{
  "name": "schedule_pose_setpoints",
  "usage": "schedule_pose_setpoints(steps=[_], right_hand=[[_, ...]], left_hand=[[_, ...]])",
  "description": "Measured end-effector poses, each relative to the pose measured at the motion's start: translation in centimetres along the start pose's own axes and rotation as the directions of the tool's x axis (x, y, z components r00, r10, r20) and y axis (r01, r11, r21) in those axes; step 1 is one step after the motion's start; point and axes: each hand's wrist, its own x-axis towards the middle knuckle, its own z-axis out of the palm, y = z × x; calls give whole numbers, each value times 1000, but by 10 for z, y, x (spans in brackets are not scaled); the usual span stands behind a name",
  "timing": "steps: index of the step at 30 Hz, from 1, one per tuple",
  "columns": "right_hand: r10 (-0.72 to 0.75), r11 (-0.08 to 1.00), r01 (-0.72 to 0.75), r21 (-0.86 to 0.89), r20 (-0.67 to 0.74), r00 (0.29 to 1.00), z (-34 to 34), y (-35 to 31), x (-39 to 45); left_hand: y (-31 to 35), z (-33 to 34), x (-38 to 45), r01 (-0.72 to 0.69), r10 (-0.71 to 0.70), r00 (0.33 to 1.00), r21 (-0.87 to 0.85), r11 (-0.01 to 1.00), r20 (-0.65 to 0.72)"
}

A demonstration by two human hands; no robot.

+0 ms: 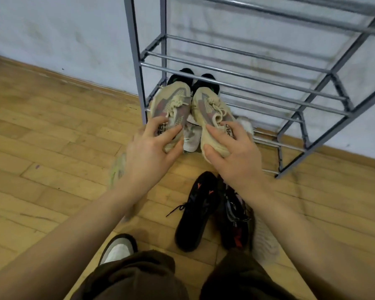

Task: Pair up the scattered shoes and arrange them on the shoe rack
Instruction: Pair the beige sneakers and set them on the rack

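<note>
Each hand, left (148, 148) and right (232, 152), grips one beige knit sneaker (171, 107) heading for the grey metal rack (268, 92), where a dark pair (191, 77) sits; black sneakers (195, 211) wait on the floor.

Bare forearms (59, 241), dark brown trousers (134, 278), perhaps shorts

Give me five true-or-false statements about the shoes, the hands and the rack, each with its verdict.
1. Each hand holds one beige shoe. True: left hand, right hand, left beige shoe, right beige shoe.
2. The shoe rack has solid wooden shelves. False: the shelves are metal bars.
3. Black shoes lie on the floor near the person. True.
4. The rack's upper shelves are full. False: they look bare.
5. The floor is carpeted. False: it is wood.
</note>
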Motion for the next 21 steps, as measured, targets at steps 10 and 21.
schedule_pose_setpoints(steps=[10, 21], right_hand=[[211, 968, -213, -130, -32, 977, -29, 87, -9], [218, 960, -226, -166, -62, 974, 4, 190, 51]], left_hand=[[57, 96, 48, -195, 208, 976, -165, 967, 70], [75, 207, 122, -173, 197, 972, -184, 968, 124]])
